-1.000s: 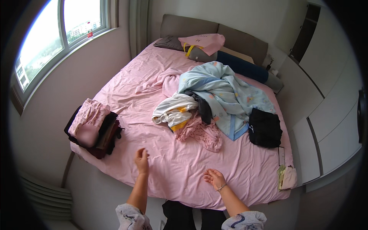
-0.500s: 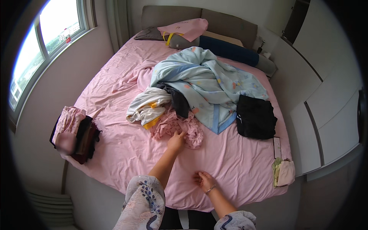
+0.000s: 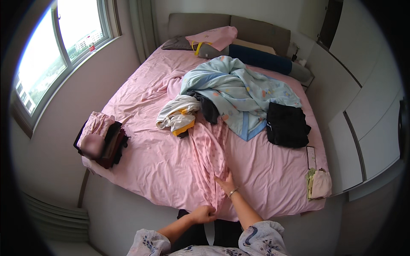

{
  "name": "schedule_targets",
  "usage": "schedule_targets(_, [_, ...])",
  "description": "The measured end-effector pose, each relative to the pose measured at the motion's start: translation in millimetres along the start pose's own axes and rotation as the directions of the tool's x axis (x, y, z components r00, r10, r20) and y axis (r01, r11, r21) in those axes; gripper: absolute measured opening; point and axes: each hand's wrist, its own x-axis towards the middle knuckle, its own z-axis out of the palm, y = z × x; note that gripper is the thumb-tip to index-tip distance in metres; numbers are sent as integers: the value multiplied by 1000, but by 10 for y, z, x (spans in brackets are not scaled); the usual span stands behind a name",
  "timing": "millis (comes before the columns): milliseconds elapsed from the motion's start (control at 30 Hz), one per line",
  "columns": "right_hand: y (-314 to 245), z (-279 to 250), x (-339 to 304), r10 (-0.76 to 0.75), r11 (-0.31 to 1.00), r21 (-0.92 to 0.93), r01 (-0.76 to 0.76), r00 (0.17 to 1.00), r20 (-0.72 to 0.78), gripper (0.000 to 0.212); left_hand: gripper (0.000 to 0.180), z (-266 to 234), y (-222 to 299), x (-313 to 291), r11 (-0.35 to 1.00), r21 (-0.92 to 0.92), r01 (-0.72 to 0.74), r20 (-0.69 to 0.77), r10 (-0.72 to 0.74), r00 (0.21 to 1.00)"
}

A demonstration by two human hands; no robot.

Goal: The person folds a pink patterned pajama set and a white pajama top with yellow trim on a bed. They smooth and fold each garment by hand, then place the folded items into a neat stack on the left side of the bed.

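There, the pink garment (image 3: pixel 208 155) is unbunched, so it runs lengthwise to me, left hand (image 3: pixel 204 214) pinching its near end, right hand (image 3: pixel 227 186) touching, grip unclear.

pink garment (image 3: pixel 210 158) | small darker motifs | creased, stretched lengthwise | across bed (image 3: pixel 273 179), reaching its near edge

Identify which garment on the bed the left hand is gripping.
The pink patterned garment, its near end pinched in the left hand; the white-and-yellow garment and folded black garment lie farther off, untouched.
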Motion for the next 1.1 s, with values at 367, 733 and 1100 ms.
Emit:
schedule_targets(367, [-346, -549, -990, 136, 873, -480, 84, 904, 405, 35, 58, 108, 190, -228, 924, -350, 156, -375, -291, 880])
schedule_targets(733, [-552, -1336, -1760, 326, 945, -228, -234, 641, 694, 26, 30, 470, 278, -426, 975, 114, 192, -325, -146, 934])
schedule_targets(1100, [-2124, -1556, -2105, -88, 952, 215, -218, 477, 874, 25, 33, -236, 1387, -1785, 641, -765, -70, -168, -93, 981])
